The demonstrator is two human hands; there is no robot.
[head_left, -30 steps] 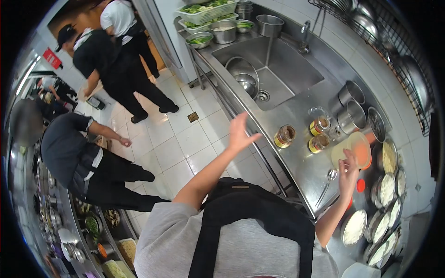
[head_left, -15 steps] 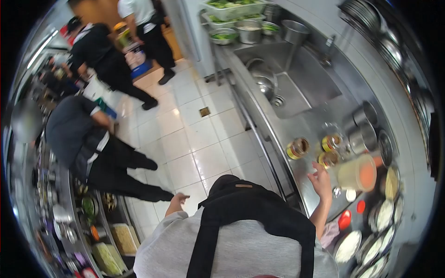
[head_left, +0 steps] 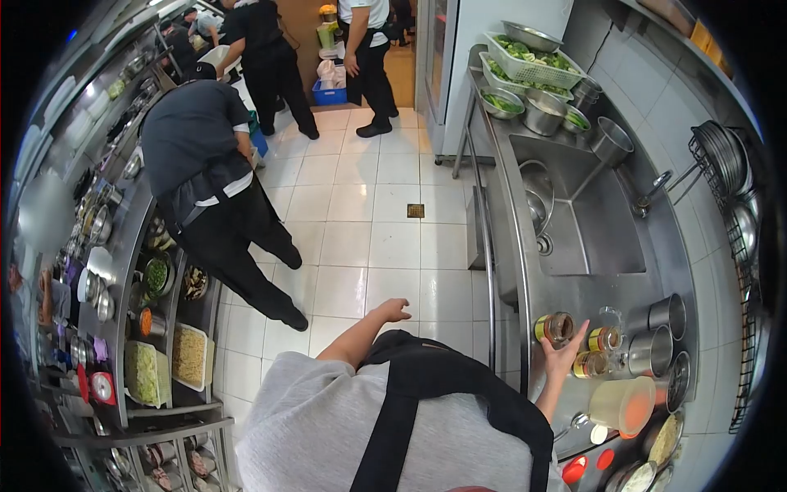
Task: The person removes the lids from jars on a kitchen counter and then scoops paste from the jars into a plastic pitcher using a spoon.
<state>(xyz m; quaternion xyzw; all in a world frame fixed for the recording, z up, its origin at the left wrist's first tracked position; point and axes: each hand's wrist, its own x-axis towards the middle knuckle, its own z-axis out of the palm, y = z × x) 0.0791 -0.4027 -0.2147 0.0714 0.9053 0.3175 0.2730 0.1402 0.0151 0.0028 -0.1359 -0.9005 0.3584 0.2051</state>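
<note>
My right hand (head_left: 562,354) reaches over the steel counter with thumb and fingers spread, right at the nearest jar (head_left: 557,328), a dark-filled jar with a yellow label; whether it touches the glass is unclear. Two similar jars, one (head_left: 604,339) behind and one (head_left: 590,364) in front, stand just to the right. Over the tiled floor, my left hand (head_left: 393,310) is empty, its fingers loosely extended. A spoon (head_left: 577,421) lies near a cloudy plastic tub (head_left: 623,406) with orange on its side. Red lids (head_left: 575,469) rest at the counter's near end.
A sink (head_left: 590,213) is set in the counter, with baskets of greens (head_left: 537,61) beyond it. One co-worker (head_left: 205,156) bends at the left shelves; two others stand farther back. Steel pots (head_left: 651,351) line the wall side. A rail (head_left: 489,287) runs along the counter front.
The view has turned toward the aisle. My right hand has moved from beside the tub to the nearest jar. My left hand dropped back, then came forward again over the floor.
</note>
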